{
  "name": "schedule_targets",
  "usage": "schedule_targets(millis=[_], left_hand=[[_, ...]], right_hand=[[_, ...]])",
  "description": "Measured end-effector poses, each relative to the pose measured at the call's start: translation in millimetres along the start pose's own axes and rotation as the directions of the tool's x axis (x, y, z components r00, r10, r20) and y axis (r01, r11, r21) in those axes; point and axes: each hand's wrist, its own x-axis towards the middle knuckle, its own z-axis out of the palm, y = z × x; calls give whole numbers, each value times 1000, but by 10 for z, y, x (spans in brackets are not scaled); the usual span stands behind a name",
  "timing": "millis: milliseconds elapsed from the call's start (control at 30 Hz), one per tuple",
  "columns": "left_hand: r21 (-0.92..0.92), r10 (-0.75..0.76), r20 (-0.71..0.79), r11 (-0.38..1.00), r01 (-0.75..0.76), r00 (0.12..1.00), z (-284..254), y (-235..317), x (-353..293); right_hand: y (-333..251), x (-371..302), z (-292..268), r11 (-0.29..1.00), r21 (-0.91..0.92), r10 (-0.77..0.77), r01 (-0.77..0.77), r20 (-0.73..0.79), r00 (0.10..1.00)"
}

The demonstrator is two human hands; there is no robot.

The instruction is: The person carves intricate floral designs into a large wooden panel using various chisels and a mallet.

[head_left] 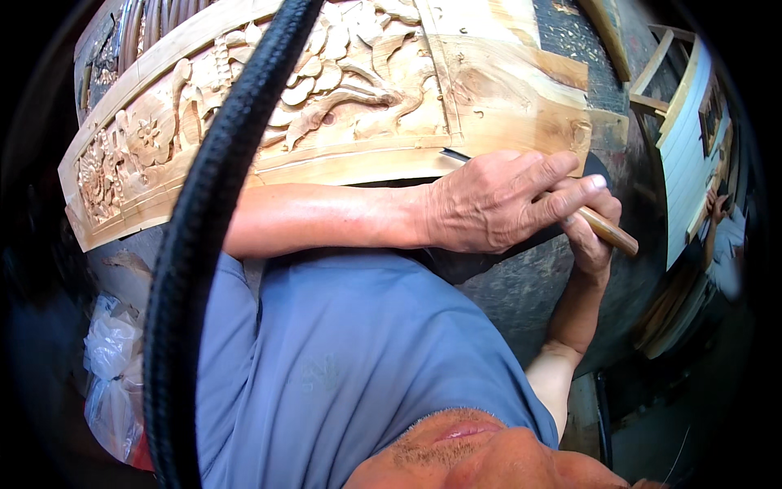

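Note:
A long carved wooden panel (358,167) lies across the bench, with raised leaves, branches and flowers inside a plain border. My left hand (485,204) is closed around the front part of a carving chisel (611,231). Its dark metal blade pokes out beyond the left hand, with the tip at the panel's near border, below the carving. On the right, my right hand (593,244) grips the chisel's brown wooden handle, whose butt sticks out past the fingers. Part of the shaft is hidden by both hands.
Several long tool handles (155,33) lie at the far left among wood chips. A thick black cord (220,171) crosses the view. Clear plastic bags (114,350) sit at the left. Beyond the bench at right are a pale wooden frame (684,155) and another person's hand (717,204).

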Motion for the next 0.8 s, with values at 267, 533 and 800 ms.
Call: schedule_targets(millis=[267, 533, 800], left_hand=[[-84, 60, -60, 994, -65, 996, 132, -158, 1], [-60, 41, -31, 997, -43, 999, 102, -154, 28], [-22, 35, -26, 999, -36, 999, 127, -170, 16]], right_hand=[[-117, 201, -110, 993, 13, -119, 119, 33, 992], [-324, 341, -278, 987, -85, 147, -136, 135, 980], [-357, 290, -295, 974, -91, 214, -208, 59, 975]])
